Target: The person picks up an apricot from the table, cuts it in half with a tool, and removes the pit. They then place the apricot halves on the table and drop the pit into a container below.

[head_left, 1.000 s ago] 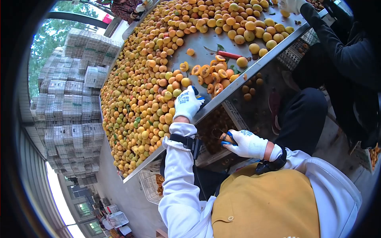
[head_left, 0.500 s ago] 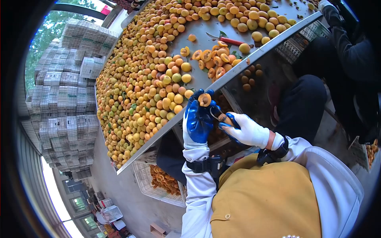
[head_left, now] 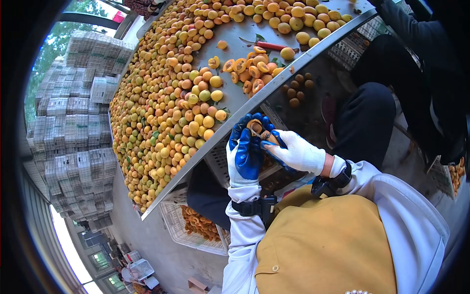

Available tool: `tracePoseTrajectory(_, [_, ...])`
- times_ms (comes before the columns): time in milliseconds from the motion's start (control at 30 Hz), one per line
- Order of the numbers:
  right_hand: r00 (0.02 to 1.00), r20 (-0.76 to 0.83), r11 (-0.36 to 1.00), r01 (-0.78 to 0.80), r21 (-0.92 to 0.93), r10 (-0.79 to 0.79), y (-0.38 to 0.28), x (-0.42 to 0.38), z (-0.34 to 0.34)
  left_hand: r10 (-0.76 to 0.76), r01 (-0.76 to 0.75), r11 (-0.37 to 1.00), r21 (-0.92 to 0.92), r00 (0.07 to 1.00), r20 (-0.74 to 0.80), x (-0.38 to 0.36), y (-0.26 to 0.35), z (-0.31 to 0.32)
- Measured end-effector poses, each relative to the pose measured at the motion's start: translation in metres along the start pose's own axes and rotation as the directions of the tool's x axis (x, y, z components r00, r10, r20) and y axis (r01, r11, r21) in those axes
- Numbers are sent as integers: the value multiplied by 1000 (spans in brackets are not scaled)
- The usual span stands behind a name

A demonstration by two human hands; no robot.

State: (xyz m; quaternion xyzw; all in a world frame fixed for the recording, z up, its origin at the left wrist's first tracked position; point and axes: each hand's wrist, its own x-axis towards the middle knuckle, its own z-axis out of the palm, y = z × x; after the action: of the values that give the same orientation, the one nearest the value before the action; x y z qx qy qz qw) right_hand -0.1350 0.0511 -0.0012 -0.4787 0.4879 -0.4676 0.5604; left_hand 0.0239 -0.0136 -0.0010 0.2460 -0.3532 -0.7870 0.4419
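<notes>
My left hand (head_left: 246, 154), in a white glove with blue coated fingers, is closed around a halved apricot (head_left: 253, 126) with its cut face up. My right hand (head_left: 299, 153), gloved the same way, grips the light brown handle of a curved metal pitting tool (head_left: 270, 139). The tool's hooked end sits at the cut face of the apricot half. Both hands are just off the near edge of the metal table (head_left: 223, 131). On the table beyond lie several cut apricot halves (head_left: 248, 67) and a red-handled knife (head_left: 270, 46).
Whole apricots (head_left: 166, 115) cover much of the table. Below its edge stands a white crate (head_left: 178, 230) with cut fruit. Several pits or dark fruits (head_left: 295, 93) lie on the floor. Another person's leg (head_left: 364, 115) is at the right. Stacked crates (head_left: 78, 122) rise at the left.
My right hand has moved left, bringing the tool's hooked end from beside the apricot half onto its cut face. My left fingers have curled closer around the fruit. The view has shifted slightly.
</notes>
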Motion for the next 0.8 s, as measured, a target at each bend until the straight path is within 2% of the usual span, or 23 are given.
tracePoseTrajectory(67, [998,52,999,-18,-27,19,-4,-1,-4,13,-13,1000,2,1000,1,0,0,4])
tracePoseTrajectory(100, [999,50,1000,-18,-25,19,-5,-1,-6,4,-6,998,-64,1000,-30,0,2,8])
tracePoseTrajectory(167, [968,193,983,-174,52,161,-6,-2,-10,-8,0,992,-129,998,-60,0,3,9])
tracePoseTrajectory(300, [967,209,974,-178,139,147,4,-2,-5,23,-29,996,-81,997,-73,0,1,9])
tracePoseTrajectory(367, [988,123,979,-109,173,88,7,-1,-2,35,-41,997,-59,995,-93,0,-1,11])
tracePoseTrajectory(433, [986,128,979,-123,165,103,5,-1,-3,6,-17,996,-86,992,-128,1,-3,12])
tracePoseTrajectory(533, [973,173,979,-172,113,151,-1,-3,-3,-46,34,991,-128,995,-92,1,-1,15])
tracePoseTrajectory(567, [960,212,976,-204,71,185,-3,-3,-2,-54,53,999,-9,988,-143,2,-3,16])
tracePoseTrajectory(667, [961,174,976,-218,10,213,-10,-4,-3,-104,98,994,-43,981,-161,8,-11,8])
tracePoseTrajectory(700, [961,174,976,-219,9,214,-3,-3,-1,-96,103,994,27,974,-203,9,-13,8])
tracePoseTrajectory(767, [985,134,993,-116,8,114,15,-1,4,-87,102,993,62,974,-208,11,-12,9])
tracePoseTrajectory(800, [984,136,993,-117,8,115,14,-1,4,-79,102,990,98,974,-214,11,-12,9])
